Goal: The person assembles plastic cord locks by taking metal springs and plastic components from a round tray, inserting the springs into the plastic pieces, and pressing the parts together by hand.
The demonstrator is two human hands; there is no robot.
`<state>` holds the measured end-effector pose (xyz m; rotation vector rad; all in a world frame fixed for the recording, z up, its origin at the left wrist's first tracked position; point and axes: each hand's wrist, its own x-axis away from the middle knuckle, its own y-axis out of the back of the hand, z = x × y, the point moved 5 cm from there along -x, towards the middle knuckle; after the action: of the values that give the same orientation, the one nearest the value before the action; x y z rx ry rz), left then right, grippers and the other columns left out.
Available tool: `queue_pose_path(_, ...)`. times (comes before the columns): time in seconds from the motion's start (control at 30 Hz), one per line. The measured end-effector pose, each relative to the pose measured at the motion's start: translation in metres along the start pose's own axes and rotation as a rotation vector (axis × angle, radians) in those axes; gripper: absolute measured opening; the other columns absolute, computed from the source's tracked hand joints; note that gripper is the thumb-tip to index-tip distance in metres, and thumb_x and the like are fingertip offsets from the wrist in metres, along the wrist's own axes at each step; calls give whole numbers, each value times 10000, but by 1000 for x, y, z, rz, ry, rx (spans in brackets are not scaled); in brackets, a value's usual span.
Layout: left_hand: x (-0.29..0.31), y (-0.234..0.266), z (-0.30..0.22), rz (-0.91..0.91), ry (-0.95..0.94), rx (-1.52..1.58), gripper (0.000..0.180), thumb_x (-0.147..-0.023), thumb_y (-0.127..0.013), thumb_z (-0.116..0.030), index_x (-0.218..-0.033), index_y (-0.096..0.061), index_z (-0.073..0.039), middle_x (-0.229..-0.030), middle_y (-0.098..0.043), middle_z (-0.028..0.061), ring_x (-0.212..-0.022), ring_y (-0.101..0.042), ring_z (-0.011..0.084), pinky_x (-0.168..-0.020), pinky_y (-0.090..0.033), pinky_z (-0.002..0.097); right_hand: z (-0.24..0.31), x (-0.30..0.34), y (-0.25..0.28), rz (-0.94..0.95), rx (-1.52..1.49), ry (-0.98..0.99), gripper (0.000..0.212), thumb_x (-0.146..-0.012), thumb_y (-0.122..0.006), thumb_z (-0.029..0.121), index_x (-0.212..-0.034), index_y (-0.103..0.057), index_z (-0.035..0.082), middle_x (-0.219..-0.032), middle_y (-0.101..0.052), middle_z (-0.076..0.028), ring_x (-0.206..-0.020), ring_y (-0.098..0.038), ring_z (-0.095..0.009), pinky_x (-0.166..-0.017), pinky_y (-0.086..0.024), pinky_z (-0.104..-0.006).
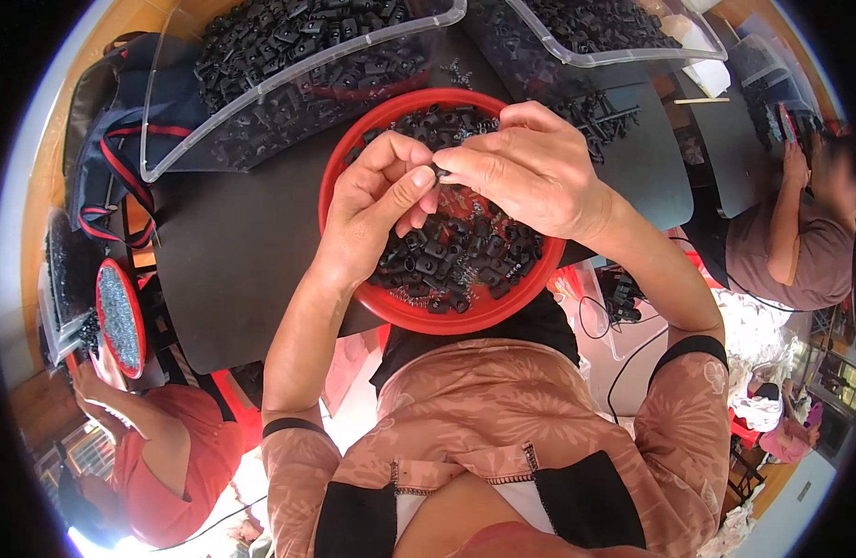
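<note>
Above a round red basin [551, 260], my left hand [379, 200] and my right hand [530, 172] meet fingertip to fingertip. Between them is a small black plastic piece [438, 171], mostly covered by the fingers. My left thumb and forefinger pinch it from one side. From the other side, the fingertips of my right hand close on it. Loose black plastic parts [437, 260] lie in the basin, mixed with small metal springs [465, 276].
Clear plastic bins [298, 79] [623, 58] heaped with black parts stand at the far side of the dark table [232, 270]. A dark blue bag [121, 139] with red-striped straps is at the left. Co-workers sit left [181, 456] and right [790, 232], the left one beside a red tray [121, 316].
</note>
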<state>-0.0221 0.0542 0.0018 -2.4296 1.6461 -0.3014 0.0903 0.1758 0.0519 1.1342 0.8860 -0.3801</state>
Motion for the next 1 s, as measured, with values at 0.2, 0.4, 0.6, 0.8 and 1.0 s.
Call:
queue_pose_path(0.2, 0, 2, -3, -62, -39, -61, 137, -993, -582, -194, -1058, -538, -81, -800, -592, -8, -651, -501, 39, -543, -374, 177, -6, -6, -3, 93, -338, -489, 175, -837, -734, 118, -991, -694, 44, -725, -669, -113, -652, -669, -224, -614, -512, -331)
queue_pose_path(0.4, 0, 2, 1, -48, -90, -87, 144, -995, -570, -151, -1107, -517, -78, -852, -605, 14, -696, -522, 51, -581, -403, 181, -14, -3, -7, 198, -565, -767, 178, -867, -698, 93, -1010, -676, -10, -757, -696, -126, -660, -690, -177, -578, -519, -280)
queue_pose_path(0.6, -2, -4, -2, -38, -146, -80, 204, -1012, -504, -85, -1202, -434, -60, -916, -623, 59, -735, -552, 82, -630, -458, 211, -15, 0, -4, 287, -846, -1069, 159, -901, -638, 75, -999, -674, -45, -780, -693, -69, -630, -607, -78, -541, -479, -226)
queue_pose_path(0.8, 0, -6, -4, -11, -154, -64, 188, -1006, -505, -54, -1178, -433, -26, -918, -641, 89, -729, -570, 91, -640, -485, 225, -17, 3, -9, 308, -987, -1131, 162, -908, -643, 100, -972, -669, -46, -782, -680, -65, -649, -596, -72, -538, -466, -214)
queue_pose_path(1.0, 2, -6, -1, 4, -164, -79, 103, -1002, -513, -49, -1087, -458, -31, -886, -641, 90, -701, -569, 86, -610, -478, 216, -20, 5, -13, 312, -962, -1072, 146, -894, -658, 116, -901, -652, -29, -755, -671, -56, -629, -595, -73, -531, -465, -214)
